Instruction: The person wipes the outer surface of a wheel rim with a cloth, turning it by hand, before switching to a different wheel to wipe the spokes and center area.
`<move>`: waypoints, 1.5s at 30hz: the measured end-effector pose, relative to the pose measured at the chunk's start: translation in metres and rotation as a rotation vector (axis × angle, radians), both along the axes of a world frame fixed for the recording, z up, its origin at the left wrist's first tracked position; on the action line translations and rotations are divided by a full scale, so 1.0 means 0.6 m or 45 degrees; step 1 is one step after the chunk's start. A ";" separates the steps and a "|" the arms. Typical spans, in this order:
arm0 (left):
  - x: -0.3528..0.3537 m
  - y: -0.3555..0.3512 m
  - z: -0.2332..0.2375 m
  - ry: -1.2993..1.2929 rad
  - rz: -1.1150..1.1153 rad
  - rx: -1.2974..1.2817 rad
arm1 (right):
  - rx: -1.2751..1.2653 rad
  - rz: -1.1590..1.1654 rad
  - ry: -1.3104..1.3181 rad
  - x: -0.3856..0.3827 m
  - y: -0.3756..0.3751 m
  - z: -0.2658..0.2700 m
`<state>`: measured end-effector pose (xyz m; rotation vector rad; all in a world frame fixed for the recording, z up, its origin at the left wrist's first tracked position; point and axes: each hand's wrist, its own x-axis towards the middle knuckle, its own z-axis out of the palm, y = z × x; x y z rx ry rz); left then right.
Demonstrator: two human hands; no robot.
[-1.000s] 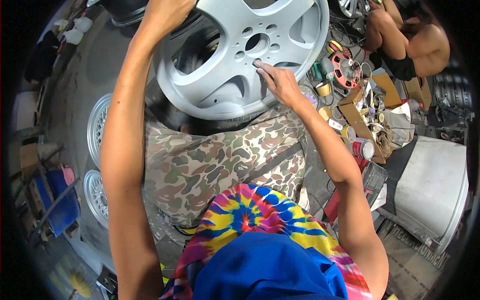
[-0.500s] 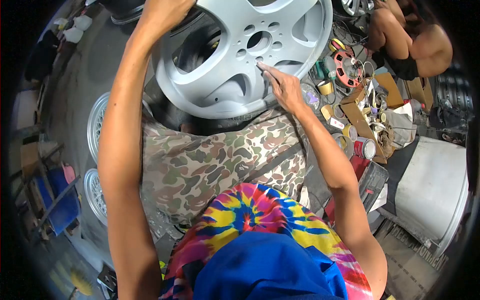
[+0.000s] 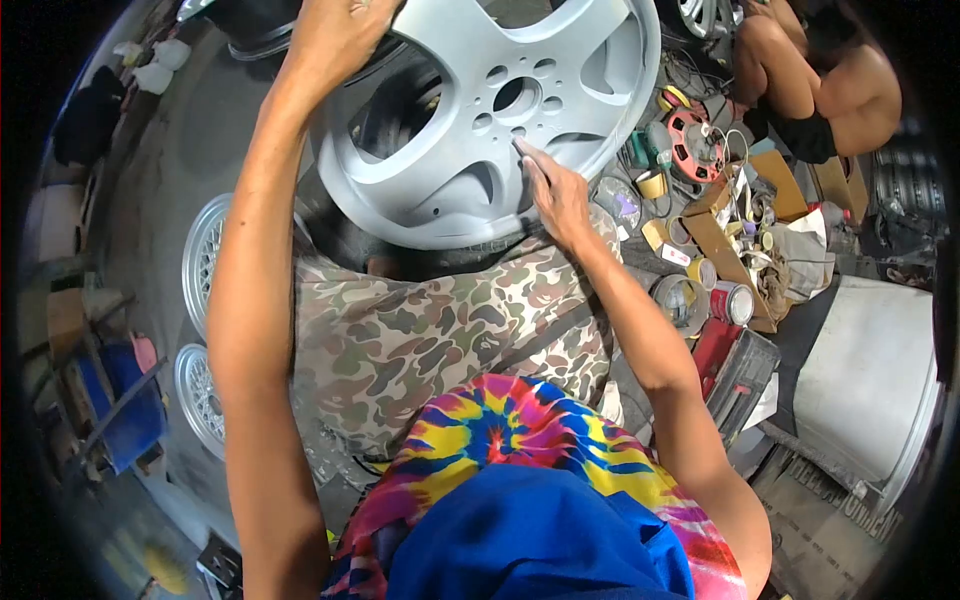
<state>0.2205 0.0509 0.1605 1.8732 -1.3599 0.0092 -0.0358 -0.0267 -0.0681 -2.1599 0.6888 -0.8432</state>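
Observation:
A large grey wheel rim point(image 3: 455, 120) with wide spokes, a centre hole and several bolt holes around it stands tilted in front of my knees. At its upper left edge is my left hand point(image 3: 352, 30), with fingers wrapped over the rim. My right hand point(image 3: 560, 195) touches the spoke just below the centre hole, index finger stretched toward a bolt hole. Whether something small sits under its fingertips cannot be made out. Camouflage-patterned cloth point(image 3: 450, 345) covers my legs below the rim.
Two mesh-spoked rims point(image 3: 205, 262) lie at the left. On the right are a red cable reel point(image 3: 695, 142), a cardboard box point(image 3: 735, 255) of odds and ends, cans point(image 3: 732, 303), a toolbox point(image 3: 738, 375) and a white panel point(image 3: 865, 370). Another person point(image 3: 815, 85) crouches at upper right.
The view has shifted slightly. My right hand has moved a little with the rim's lower part and still points near the bolt hole. My left hand keeps its place on the edge.

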 end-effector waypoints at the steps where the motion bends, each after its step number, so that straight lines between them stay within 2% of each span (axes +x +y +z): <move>1: 0.000 0.000 0.000 -0.014 -0.030 -0.026 | -0.033 0.014 -0.036 -0.002 -0.001 -0.007; 6: -0.019 -0.003 0.008 0.012 -0.045 -0.018 | -0.116 0.012 0.108 0.005 -0.026 0.014; 9: -0.017 0.000 0.002 -0.026 -0.053 -0.075 | -0.210 0.076 0.469 0.005 -0.030 0.041; 10: -0.022 0.004 0.000 -0.003 -0.065 -0.104 | -0.208 0.087 0.479 0.009 -0.035 0.054; 13: -0.018 -0.002 0.003 0.049 -0.077 -0.034 | -0.461 0.255 0.643 0.023 -0.061 0.062; 16: -0.005 -0.001 0.005 0.005 -0.092 -0.067 | -0.419 0.294 0.614 0.030 -0.062 0.068; 18: 0.000 0.002 -0.003 -0.033 0.015 0.066 | -0.301 0.379 0.612 0.000 -0.077 0.091; 20: -0.006 0.001 -0.007 -0.003 -0.017 0.006 | -0.239 0.503 0.587 -0.033 -0.086 0.110; 22: -0.010 -0.005 0.000 0.003 -0.103 -0.112 | -0.245 0.404 0.510 -0.037 -0.081 0.095; 26: -0.007 -0.003 0.000 -0.017 -0.032 -0.035 | -0.389 0.309 0.491 0.009 -0.064 0.056; 28: 0.004 -0.002 -0.001 -0.025 0.023 0.069 | -0.452 0.294 0.606 0.026 -0.061 0.056; 30: 0.005 0.001 0.000 -0.026 0.078 0.175 | -0.419 0.291 0.482 0.014 -0.057 0.069; 32: -0.014 0.001 0.002 -0.018 -0.055 -0.070 | -0.529 0.340 0.602 0.004 -0.059 0.084; 33: -0.016 -0.002 0.001 -0.014 -0.072 -0.065 | -0.648 0.372 0.593 0.009 -0.065 0.082; 36: 0.010 -0.004 0.002 -0.012 -0.018 0.023 | -0.722 0.449 0.653 0.035 -0.089 0.055; 38: 0.054 -0.002 -0.042 -0.258 -0.036 -0.021 | -0.781 0.507 0.618 0.020 -0.094 0.071; 40: 0.045 -0.002 -0.030 -0.227 0.005 0.073 | -0.838 0.628 0.628 0.010 -0.099 0.092; 42: 0.041 -0.006 -0.034 -0.205 0.030 0.166 | -0.816 0.591 0.647 0.024 -0.105 0.078; 44: 0.048 -0.016 -0.049 -0.218 -0.056 -0.218 | -0.806 0.539 0.646 0.030 -0.103 0.072; 45: 0.034 -0.016 -0.030 -0.233 -0.061 -0.223 | -0.608 0.508 0.561 0.031 -0.097 0.073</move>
